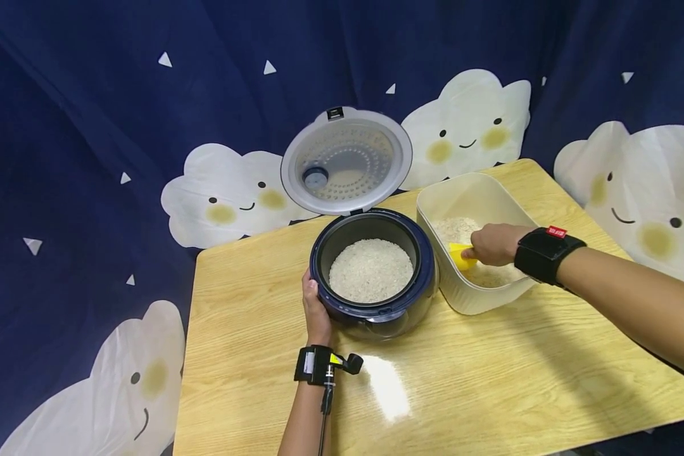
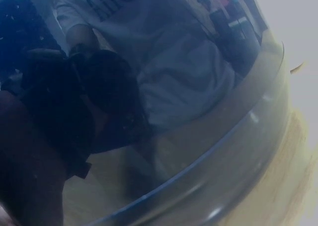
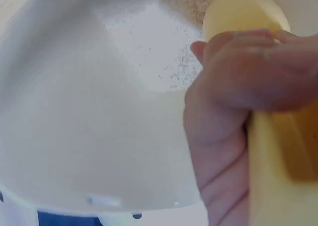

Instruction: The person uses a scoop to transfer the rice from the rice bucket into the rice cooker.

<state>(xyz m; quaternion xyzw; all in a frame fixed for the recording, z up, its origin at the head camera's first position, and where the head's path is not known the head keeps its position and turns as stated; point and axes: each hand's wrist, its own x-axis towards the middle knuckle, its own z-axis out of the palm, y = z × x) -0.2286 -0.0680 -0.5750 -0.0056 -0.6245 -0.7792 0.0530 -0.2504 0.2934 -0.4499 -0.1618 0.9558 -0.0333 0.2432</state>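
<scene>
A dark blue rice cooker (image 1: 427, 266) stands on the table with its lid (image 1: 348, 164) raised. White rice (image 1: 370, 272) lies in its inner pot. My left hand (image 1: 316, 310) rests against the cooker's left side; some of its fingers are hidden. The cooker's glossy wall (image 2: 189, 121) fills most of the left wrist view, full of reflections. Inside a cream-white bin (image 1: 473, 303), my right hand (image 1: 496, 244) grips a yellow scoop (image 1: 462, 256) just above or at the rice (image 1: 456, 229). From the right wrist, the scoop (image 3: 243, 12) appears beyond my curled fingers (image 3: 223, 121).
The bin stands close against the cooker's right side. Under both is a light wooden table (image 1: 245, 297), its far edge meeting a dark blue curtain (image 1: 234, 82) with cloud prints. The open lid leans back toward that curtain.
</scene>
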